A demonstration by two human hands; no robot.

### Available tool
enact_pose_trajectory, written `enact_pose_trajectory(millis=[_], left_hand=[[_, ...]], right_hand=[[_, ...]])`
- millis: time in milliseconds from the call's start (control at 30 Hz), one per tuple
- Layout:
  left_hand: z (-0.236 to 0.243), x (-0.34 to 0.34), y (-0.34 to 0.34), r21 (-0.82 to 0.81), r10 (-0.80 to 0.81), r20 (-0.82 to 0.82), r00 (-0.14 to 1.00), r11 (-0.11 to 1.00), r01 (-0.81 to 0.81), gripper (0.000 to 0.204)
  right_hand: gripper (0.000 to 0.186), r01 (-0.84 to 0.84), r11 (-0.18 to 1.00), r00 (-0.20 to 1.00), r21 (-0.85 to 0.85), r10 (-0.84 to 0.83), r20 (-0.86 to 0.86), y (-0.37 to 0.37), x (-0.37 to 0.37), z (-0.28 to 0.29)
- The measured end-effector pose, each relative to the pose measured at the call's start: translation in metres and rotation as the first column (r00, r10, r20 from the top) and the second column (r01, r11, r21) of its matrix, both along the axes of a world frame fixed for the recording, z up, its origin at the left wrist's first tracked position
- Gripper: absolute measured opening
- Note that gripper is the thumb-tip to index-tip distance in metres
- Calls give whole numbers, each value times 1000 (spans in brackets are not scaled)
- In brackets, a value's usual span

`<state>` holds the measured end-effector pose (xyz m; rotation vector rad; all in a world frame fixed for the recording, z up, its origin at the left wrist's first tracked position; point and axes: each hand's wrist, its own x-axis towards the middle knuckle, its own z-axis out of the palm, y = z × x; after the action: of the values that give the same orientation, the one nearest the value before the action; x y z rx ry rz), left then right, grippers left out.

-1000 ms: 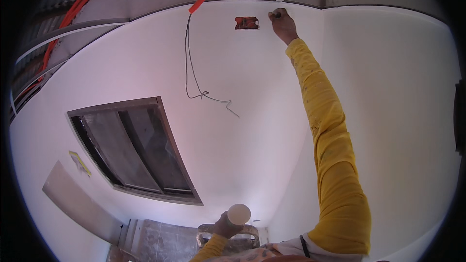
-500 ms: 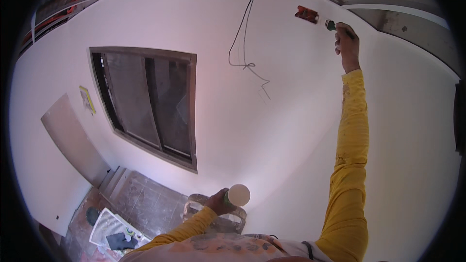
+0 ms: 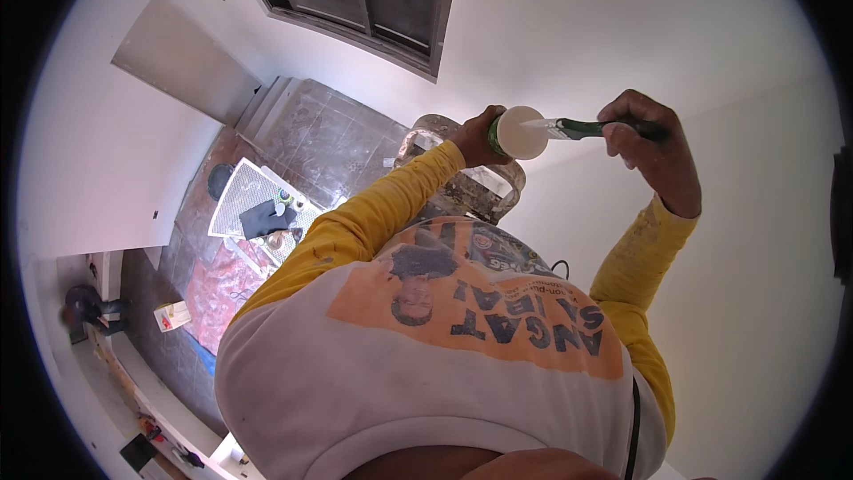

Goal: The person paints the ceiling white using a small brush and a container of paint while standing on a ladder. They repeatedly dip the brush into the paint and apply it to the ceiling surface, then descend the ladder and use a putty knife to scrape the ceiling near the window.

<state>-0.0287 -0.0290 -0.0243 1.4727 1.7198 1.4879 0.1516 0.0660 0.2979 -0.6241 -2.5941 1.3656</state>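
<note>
My left hand [image 3: 478,137] is wrapped round a green-sided cup [image 3: 494,135], whose round top shows pale, white paint-like contents. In my right hand [image 3: 656,144] is a paintbrush [image 3: 582,129] with a dark green handle, gripped between fingers and thumb. Its white bristles point left and reach over the cup's mouth; whether the tips touch the contents I cannot tell. Both hands are in front of my chest, near the white wall [image 3: 604,27].
Just below the cup stands a paint-spattered stool or ladder top [image 3: 484,191]. A dark-framed window [image 3: 382,13] is up ahead. On the floor at left lie a white perforated panel [image 3: 233,200] and a red sheet [image 3: 218,289]. Another person [image 3: 89,307] is at the far lower left.
My right hand has brought the paintbrush down from beside the red wall box to the cup. The view has tilted downward, and my left hand still holds the cup.
</note>
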Motion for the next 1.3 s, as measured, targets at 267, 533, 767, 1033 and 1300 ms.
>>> enact_pose_trajectory(millis=[267,533,767,1033,1300], left_hand=[[2,-2,-5,-7,73,71,995,997,-73,96],[11,-6,-11,100,195,28,981,975,-196,98],[6,-8,-6,155,265,65,962,950,-272,98],[16,-9,-44,23,265,147,953,962,-271,98],[35,-17,-84,-32,254,172,952,967,-253,85]], right_hand=[[23,-2,980,994,197,-20,112,3,-47,-126],[19,35,990,997,140,-45,68,-4,-53,-112],[18,-56,992,988,111,72,-140,-2,-44,-103],[12,-3,999,968,-36,-6,-253,-22,-44,-106],[28,-203,977,972,60,208,-109,-21,-55,-66]])
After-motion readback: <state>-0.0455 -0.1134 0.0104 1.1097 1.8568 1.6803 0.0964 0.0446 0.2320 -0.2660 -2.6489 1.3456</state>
